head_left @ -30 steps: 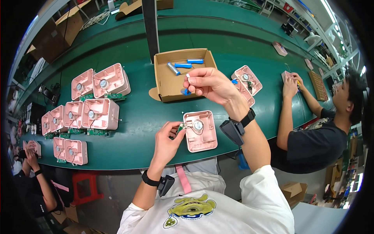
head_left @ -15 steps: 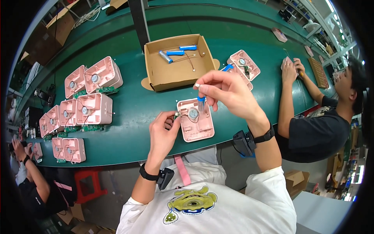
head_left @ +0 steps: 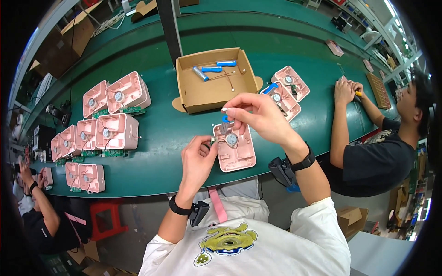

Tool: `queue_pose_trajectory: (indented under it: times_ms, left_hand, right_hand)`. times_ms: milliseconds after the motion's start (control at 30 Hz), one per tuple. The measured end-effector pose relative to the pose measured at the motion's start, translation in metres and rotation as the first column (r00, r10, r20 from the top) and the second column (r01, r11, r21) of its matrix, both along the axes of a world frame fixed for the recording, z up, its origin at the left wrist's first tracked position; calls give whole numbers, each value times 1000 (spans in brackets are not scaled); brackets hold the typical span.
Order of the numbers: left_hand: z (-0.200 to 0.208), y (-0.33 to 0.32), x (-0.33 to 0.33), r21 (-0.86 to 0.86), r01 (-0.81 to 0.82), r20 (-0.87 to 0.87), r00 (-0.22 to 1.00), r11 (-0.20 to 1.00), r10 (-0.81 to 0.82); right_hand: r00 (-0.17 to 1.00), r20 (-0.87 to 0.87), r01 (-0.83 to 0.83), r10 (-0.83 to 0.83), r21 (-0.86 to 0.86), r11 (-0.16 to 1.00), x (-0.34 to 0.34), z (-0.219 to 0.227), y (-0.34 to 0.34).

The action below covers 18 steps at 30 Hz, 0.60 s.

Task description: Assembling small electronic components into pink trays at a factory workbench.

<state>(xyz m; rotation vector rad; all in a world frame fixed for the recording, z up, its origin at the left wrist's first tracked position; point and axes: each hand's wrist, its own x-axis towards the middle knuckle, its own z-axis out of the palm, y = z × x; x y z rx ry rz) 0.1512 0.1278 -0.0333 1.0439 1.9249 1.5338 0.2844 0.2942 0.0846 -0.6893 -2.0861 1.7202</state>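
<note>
In front of me a pink plastic housing (head_left: pixel 237 158) lies on the green bench, its inside facing up, with a round speaker (head_left: pixel 231 140) and thin wires in it. My left hand (head_left: pixel 199 154) is closed at its left edge, thumb and fingers pinching a small circuit board (head_left: pixel 213 140) seen nearly edge-on. Above the housing my right hand (head_left: pixel 262 117) pinches a small white plug (head_left: pixel 224 110). A blue-ended cylindrical battery (head_left: pixel 225 125) hangs below those fingers over the housing's upper left; its wire is mostly hidden by the hand.
Behind stands an open cardboard box (head_left: pixel 195 99) with several blue batteries. Two more pink housings (head_left: pixel 301 89) lie right of it, one with a battery. Several pink housings (head_left: pixel 124 133) with green boards fill the left. Co-workers sit at the right (head_left: pixel 382 152) and far left (head_left: pixel 43 218).
My right hand has moved left with the plug, and the battery has swung from the housing's right side to its upper left. The plug is now closer to the board in my left hand.
</note>
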Motion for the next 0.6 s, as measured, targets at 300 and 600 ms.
queue_pose_trajectory:
  times_ms: [300,600]
  left_hand:
    - [-13,5,5,139,-38,21,999,990,35]
    - [-8,2,10,178,-35,-90,995,983,52]
  right_hand:
    - [988,132,-10,-74,546,838,-4,-32,-39]
    - [958,270,-79,-97,574,815,-9,-59,-48]
